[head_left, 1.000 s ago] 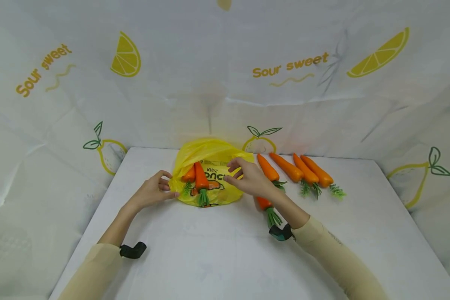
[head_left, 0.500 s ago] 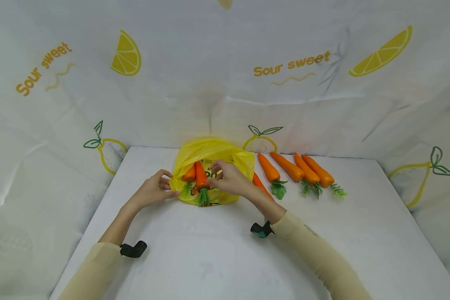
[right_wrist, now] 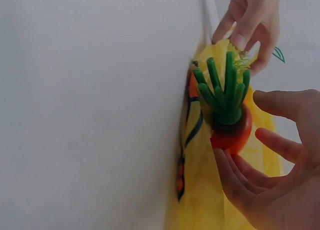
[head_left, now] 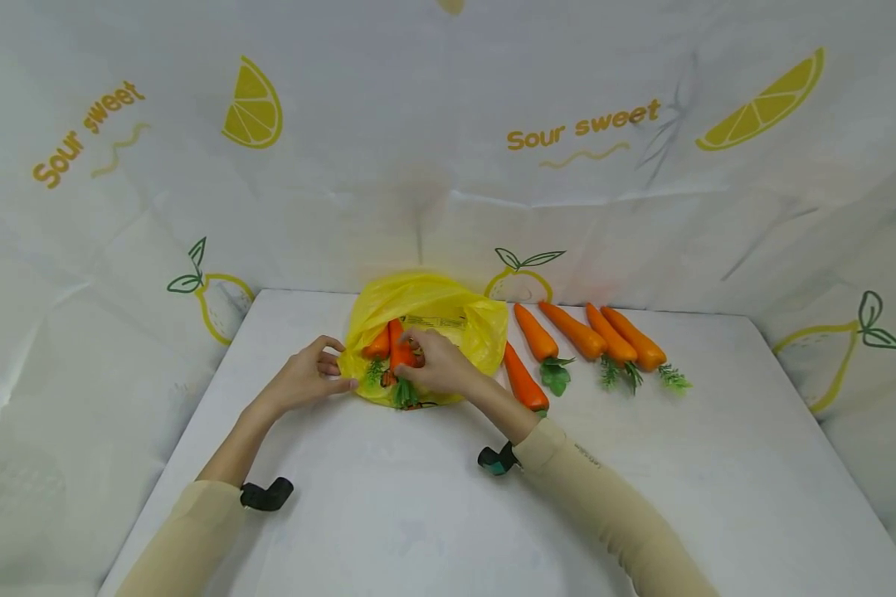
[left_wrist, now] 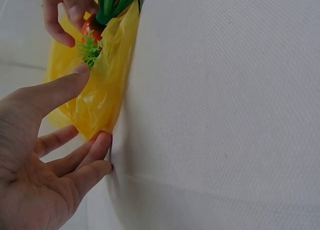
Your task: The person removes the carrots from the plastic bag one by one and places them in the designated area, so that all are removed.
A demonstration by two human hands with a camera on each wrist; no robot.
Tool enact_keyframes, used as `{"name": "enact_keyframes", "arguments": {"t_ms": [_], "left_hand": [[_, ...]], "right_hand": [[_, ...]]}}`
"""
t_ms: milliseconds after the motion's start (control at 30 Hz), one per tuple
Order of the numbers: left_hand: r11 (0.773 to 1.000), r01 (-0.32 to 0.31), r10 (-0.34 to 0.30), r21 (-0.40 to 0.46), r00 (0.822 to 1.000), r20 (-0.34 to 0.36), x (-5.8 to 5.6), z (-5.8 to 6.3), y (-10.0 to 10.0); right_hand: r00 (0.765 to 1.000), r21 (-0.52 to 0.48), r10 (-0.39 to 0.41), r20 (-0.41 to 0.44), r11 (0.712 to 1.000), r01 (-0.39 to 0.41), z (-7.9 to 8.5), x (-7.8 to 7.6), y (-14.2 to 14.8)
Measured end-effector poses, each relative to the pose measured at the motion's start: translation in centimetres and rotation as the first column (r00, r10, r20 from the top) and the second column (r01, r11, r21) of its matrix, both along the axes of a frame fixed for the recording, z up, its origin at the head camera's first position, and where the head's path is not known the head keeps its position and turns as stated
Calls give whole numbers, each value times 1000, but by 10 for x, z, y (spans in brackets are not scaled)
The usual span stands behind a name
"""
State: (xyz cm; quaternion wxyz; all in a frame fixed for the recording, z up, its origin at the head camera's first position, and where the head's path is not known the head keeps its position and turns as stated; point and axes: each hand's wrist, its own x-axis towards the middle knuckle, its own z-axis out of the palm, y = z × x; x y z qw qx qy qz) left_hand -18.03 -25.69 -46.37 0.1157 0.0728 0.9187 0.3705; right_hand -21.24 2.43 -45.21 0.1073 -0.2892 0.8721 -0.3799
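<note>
A yellow plastic bag (head_left: pixel 485 332) lies on its side on the white table, mouth toward me. Inside its mouth are two toy carrots: a red-orange carrot (right_wrist: pixel 235 135) with thick green stems, and an orange carrot (head_left: pixel 377 345) with feathery leaves left of it. My left hand (head_left: pixel 308 375) holds the bag's left edge, thumb above and fingers below. My right hand (head_left: pixel 436 365) reaches into the bag's mouth at the red-orange carrot. In the right wrist view its lower fingertips (right_wrist: pixel 225 157) are against that carrot, while the thumb stands apart from it.
To the bag's right lies a loose carrot (head_left: pixel 524 383), with a leafy carrot (head_left: pixel 535 333) beyond it. Farther right, several orange carrots (head_left: pixel 573 332) lie along the table's back edge. A white cloth with lemon prints (head_left: pixel 448 166) hangs behind the table.
My right hand has moved left and down across the bag's mouth to the red-orange carrot, uncovering the loose carrot at the right. My left hand has stayed at the bag's edge.
</note>
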Motion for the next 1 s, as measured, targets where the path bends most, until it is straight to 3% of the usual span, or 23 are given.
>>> {"name": "enact_keyframes", "arguments": {"t_ms": [200,433,733,1000], "left_hand": [[1000,3,-3,-1,1000,6,-1,0,0],[1000,-2,2,2,1000,16,-1,1,1],[1000,-3,2,8,1000,13,-1,-1,1],[1000,-16,16,-1,1000,14,0,1,2]], "right_hand": [[1000,34,9,-29,999,-8,-9,0,-3],[1000,-15,5,-7,1000,-5,-15,1,-3],[998,-13,-66,14,998,66,-18,2,-5],[989,-100,-62,136,992,76,-18,3,1]]}}
